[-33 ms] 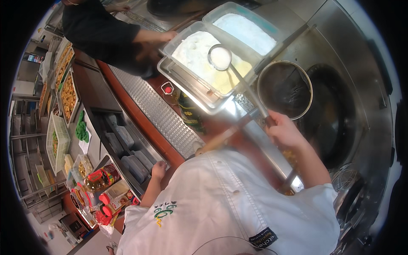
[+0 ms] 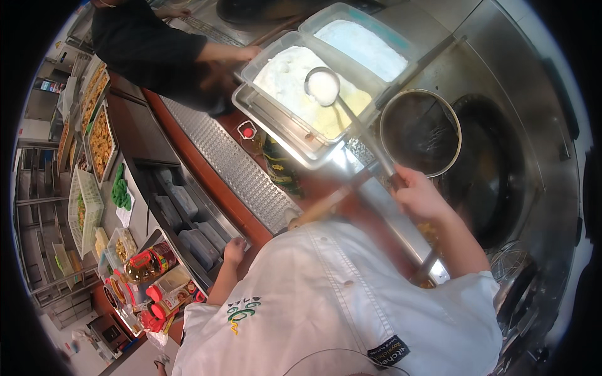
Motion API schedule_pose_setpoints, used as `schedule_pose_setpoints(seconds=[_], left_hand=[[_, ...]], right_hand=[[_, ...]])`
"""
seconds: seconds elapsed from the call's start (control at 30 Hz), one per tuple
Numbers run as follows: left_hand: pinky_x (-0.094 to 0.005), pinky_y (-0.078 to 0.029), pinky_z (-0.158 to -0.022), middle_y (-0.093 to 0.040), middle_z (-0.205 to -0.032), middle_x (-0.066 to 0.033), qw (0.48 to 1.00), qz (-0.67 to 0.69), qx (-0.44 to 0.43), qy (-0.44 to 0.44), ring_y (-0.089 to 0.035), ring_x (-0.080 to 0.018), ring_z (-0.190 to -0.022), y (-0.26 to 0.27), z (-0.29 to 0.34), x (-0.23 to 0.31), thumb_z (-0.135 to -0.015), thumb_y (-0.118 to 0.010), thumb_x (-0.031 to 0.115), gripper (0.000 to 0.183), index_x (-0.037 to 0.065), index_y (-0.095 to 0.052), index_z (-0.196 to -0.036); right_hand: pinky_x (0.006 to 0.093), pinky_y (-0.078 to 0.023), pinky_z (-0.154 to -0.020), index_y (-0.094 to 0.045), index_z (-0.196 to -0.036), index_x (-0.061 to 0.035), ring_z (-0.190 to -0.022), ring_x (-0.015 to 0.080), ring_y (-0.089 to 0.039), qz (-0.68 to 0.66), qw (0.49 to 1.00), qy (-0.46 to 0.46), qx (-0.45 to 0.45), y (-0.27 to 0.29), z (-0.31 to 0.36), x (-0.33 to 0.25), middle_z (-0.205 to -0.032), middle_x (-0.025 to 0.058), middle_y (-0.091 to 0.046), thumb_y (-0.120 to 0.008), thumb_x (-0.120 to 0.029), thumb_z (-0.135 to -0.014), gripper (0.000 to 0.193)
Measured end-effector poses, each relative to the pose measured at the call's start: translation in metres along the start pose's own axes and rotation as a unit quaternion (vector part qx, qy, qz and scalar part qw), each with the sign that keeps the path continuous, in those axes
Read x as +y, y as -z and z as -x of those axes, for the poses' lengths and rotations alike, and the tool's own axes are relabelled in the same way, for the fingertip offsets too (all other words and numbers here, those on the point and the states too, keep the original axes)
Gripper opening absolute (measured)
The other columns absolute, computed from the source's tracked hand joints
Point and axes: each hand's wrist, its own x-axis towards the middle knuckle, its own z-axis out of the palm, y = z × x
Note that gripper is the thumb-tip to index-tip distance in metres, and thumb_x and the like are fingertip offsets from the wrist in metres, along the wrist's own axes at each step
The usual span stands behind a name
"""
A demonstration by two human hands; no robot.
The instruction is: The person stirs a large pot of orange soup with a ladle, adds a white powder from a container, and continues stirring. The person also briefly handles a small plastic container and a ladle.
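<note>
Kitchen: steel cooking line seen from above, with a ribbed steel counter strip (image 2: 241, 166) running along a red-brown edge between the person and the storage side.
Open room: narrow aisle at the left, bordered by shelves with trays of fried food (image 2: 100, 141) and a white basket (image 2: 84, 207); free space for moving is mostly above the dark wok (image 2: 495, 175).
Edges: 2 clear plastic tubs (image 2: 295, 75) stand side by side at the top, both filled with white powder; their rims are close to the round strainer (image 2: 420, 131).
Right hand (image 2: 420, 194): fingers are wrapped tight around the long handle of a metal ladle (image 2: 323, 88).
Ladle look: round shiny bowl, filled with white powder, on a long thin steel handle that goes diagonally down to the hand.
Ladle place: its bowl is over the nearer tub, just above or on the powder; I cannot tell if it touches.
Left hand (image 2: 235, 250): low at the counter edge, fingers curled; whether it holds something I cannot tell.
Strainer: round, dark mesh with metal rim, sits at the left rim of the wok, just beside the right hand.
Wooden handle (image 2: 326, 203): blurred, lies diagonally in front of the chest.
Other person: in a black top at the upper left, with 1 hand (image 2: 248, 53) at the corner of the nearer tub.
Lower left: oil bottle (image 2: 147, 263) and red-capped containers on a crowded shelf.
</note>
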Motion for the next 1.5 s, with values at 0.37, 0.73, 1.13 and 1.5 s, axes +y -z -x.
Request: schedule_pose_setpoints(seconds=[0.37, 0.73, 1.13, 1.5], left_hand=[[-0.0404, -0.050, -0.088, -0.070, -0.100, -0.0200, 0.999, -0.031, -0.008, -0.017, -0.066, -0.0339, -0.100, 0.011, 0.004, 0.017, -0.083, -0.061, 0.027, 0.034, 0.002, -0.069, -0.104], [-0.0406, -0.051, -0.086, -0.069, -0.103, -0.0194, 0.966, -0.223, -0.070, -0.115, -0.066, -0.0349, -0.099, 0.036, -0.032, 0.077, -0.084, -0.061, 0.026, 0.031, 0.006, -0.070, -0.106], [-0.0402, -0.051, -0.083, -0.069, -0.098, -0.0196, 0.760, -0.492, -0.229, -0.357, -0.066, -0.0349, -0.095, 0.053, -0.057, 0.226, -0.084, -0.061, 0.028, 0.030, 0.006, -0.070, -0.103], [-0.0402, -0.052, -0.080, -0.069, -0.093, -0.0195, 0.573, -0.608, -0.340, -0.432, -0.067, -0.0347, -0.091, 0.003, 0.076, 0.292, -0.084, -0.060, 0.028, 0.029, 0.005, -0.071, -0.098]], right_hand=[[0.0265, -0.041, -0.046, -0.041, -0.135, -0.0004, -0.050, 0.0144, -0.048, -0.505, 0.846, -0.043, -0.166, -0.010, 0.019, 0.035, -0.084, 0.0098, -0.054, -0.052, -0.003, -0.074, 0.063], [0.0263, -0.038, -0.040, -0.043, -0.131, -0.0013, -0.048, 0.0108, -0.046, -0.573, 0.812, 0.017, -0.105, -0.068, 0.048, 0.058, -0.081, 0.0065, -0.053, -0.048, -0.002, -0.078, 0.054], [0.0254, -0.039, -0.041, -0.053, -0.109, -0.0032, -0.051, 0.0121, -0.053, -0.633, 0.730, 0.250, -0.065, -0.222, 0.099, 0.060, -0.079, 0.0086, -0.057, -0.048, -0.004, -0.074, 0.035], [0.0255, -0.044, -0.046, -0.040, -0.132, -0.0023, -0.053, 0.0117, -0.052, -0.612, 0.603, 0.466, 0.213, -0.272, 0.268, 0.138, -0.084, 0.0084, -0.053, -0.048, 0.000, -0.077, 0.055]])
